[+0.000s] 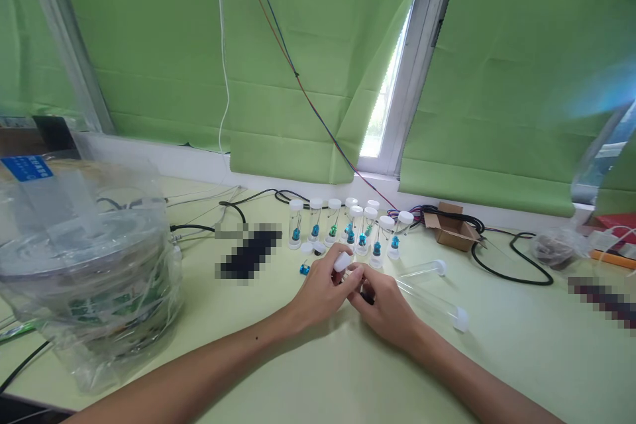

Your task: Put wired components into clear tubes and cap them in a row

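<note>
My left hand (322, 285) is closed around a white cap (342, 261), which shows above the fingers. My right hand (385, 298) meets it fingertip to fingertip; its fingers are pinched, and what they grip is mostly hidden. A small dark piece shows under the right fingers. Beyond the hands stand several clear tubes (315, 218) with white caps, holding small blue or green parts with thin metal stems. A loose blue metallic part (305, 269) lies by my left hand, near a white cap (307, 248). Two clear tubes (432, 300) lie on their sides at right.
A plastic-wrapped stack of reels (89, 271) fills the left of the table (278, 371). Black cables run along the back near a small open cardboard box (451, 228). A clear plastic bag (554, 245) lies at the right. Blurred dark items sit on both sides.
</note>
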A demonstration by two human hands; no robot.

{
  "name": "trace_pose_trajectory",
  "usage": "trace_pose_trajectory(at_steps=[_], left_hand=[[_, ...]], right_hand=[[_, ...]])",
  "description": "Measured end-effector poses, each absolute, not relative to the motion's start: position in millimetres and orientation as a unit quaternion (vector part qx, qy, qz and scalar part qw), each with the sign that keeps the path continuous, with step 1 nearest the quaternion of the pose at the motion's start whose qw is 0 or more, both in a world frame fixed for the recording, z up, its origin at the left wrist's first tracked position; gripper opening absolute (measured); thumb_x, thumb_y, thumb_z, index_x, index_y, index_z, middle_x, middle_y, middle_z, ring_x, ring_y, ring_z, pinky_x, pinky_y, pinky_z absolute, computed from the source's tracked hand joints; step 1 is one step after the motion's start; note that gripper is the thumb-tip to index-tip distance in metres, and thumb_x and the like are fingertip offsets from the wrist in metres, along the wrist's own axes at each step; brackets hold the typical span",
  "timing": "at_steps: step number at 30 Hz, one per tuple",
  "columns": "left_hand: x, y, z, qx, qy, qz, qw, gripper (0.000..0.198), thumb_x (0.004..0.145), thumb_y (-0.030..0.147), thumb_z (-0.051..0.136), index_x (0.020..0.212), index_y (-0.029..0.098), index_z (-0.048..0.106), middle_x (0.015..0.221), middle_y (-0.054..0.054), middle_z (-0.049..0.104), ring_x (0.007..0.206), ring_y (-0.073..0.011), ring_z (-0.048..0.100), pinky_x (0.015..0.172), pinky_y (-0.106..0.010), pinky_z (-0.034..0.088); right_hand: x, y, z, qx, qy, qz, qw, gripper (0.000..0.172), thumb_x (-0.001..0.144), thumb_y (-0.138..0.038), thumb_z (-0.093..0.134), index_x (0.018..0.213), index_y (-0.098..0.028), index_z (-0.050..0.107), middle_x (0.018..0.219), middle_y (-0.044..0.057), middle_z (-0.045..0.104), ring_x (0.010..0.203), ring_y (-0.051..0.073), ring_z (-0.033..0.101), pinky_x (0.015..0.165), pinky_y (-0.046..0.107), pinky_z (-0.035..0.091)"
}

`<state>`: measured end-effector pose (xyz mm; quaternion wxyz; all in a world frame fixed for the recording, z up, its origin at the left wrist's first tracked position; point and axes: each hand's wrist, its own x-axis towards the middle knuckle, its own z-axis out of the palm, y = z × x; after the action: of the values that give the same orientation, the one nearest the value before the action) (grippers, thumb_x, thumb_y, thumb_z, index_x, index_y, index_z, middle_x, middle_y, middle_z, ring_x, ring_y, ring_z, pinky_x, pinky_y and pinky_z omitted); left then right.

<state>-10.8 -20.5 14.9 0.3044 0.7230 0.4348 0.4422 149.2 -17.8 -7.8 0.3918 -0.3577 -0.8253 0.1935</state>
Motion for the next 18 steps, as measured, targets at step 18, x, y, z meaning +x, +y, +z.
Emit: trace_pose_trajectory(at_steps=[18], left_hand=[[-11.1,-18.9,11.5,0.722,0.393,0.458,0.339,0.043,0.092,0.048,0.048,0.124,0.02,0.052,0.065,0.003,0.056,0.058,-0.0116,0.048,0.054,-0.022,0.038]], right_hand=[[140.0,-23.4,-4.3,-0.375,-0.753,0.338,0.421,0.011,0.092,-0.028,0.049,0.091,-0.019,0.053,0.07,-0.003,0.055,0.045,0.007,0.044,0.042,0.021,0.035]])
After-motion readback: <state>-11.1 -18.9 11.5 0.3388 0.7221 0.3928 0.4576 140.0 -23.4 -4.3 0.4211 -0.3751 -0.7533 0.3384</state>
